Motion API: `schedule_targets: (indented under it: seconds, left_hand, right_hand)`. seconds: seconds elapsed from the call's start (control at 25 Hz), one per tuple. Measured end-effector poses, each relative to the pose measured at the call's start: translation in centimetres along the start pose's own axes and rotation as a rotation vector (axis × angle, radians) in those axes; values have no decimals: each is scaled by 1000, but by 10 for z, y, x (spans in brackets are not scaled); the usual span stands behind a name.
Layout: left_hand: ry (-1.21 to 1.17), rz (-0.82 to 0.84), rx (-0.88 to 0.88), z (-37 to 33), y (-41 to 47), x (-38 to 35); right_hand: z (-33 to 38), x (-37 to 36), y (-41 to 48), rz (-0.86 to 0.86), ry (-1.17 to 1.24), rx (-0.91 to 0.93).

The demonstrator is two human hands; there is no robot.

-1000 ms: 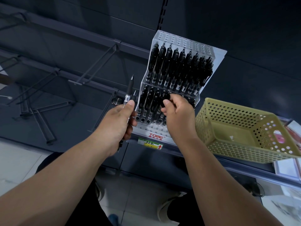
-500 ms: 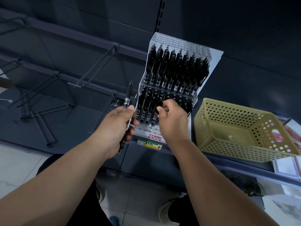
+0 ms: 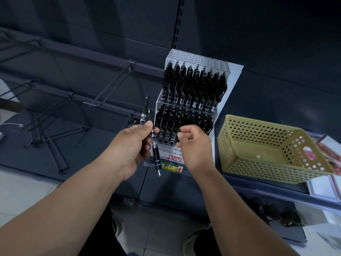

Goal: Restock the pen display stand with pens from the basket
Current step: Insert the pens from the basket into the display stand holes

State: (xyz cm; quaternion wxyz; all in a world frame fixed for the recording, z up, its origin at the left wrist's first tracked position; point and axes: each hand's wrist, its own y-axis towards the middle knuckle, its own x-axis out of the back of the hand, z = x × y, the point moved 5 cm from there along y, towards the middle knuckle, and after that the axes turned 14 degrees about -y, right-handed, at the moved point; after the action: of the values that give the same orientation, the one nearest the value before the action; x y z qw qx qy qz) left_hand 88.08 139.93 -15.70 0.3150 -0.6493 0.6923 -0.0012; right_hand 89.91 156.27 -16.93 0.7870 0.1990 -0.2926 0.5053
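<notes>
The left hand (image 3: 132,146) grips 2 black pens (image 3: 156,154) with clear barrels, just left of the 2-tier display stand (image 3: 199,58). The right hand (image 3: 193,143) is curled at the lower tier; whether it holds anything cannot be told.

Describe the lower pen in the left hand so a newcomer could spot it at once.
Find the clear display stand packed with black pens on the dark shelf. Just left of it, the left hand grips two pens. The lower pen slants down, its end hanging below the hand, while the upper pen points upward.
</notes>
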Motion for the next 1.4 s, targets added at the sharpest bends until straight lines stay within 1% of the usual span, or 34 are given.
schedule_targets:
  seconds: [0.12, 0.2, 0.28, 0.36, 0.48, 0.56, 0.88, 0.96, 1.08, 1.24, 1.32, 1.4]
  left_hand:
    - [-97, 26, 47, 1, -3, -6]
    - [-160, 27, 75, 2, -5, -11]
    - [-231, 2, 113, 3, -5, -15]
    - [-268, -22, 146, 4, -6, -18]
    - [-287, -28, 176, 8, -6, -23]
    - [-306, -24, 187, 9, -7, -25]
    - [-199, -27, 157, 16, -2, -16]
    - [-162, -34, 127, 16, 1, -12]
    - [-62, -28, 72, 15, 5, -9]
    - [47, -45, 21, 10, 5, -7]
    - [59, -71, 12, 9, 5, -5]
    - [44, -93, 6, 9, 6, -3]
  right_hand:
    - [-2, 0, -18, 84, 174, -49]
    - [1, 1, -28, 194, 257, -66]
    - [9, 1, -38, 322, 325, -25]
    - [18, 6, -46, 355, 372, 58]
    - [27, 21, -48, 257, 497, 139]
    - [31, 27, -46, 208, 543, 155]
    - [13, 54, -27, -48, 599, 20]
    - [9, 60, -19, -94, 542, -2]
    - [5, 61, -9, -121, 386, -20]
    - [13, 62, -1, -144, 139, 81]
    - [18, 61, 3, -128, 11, 135]
    - [21, 56, 8, -89, -64, 159]
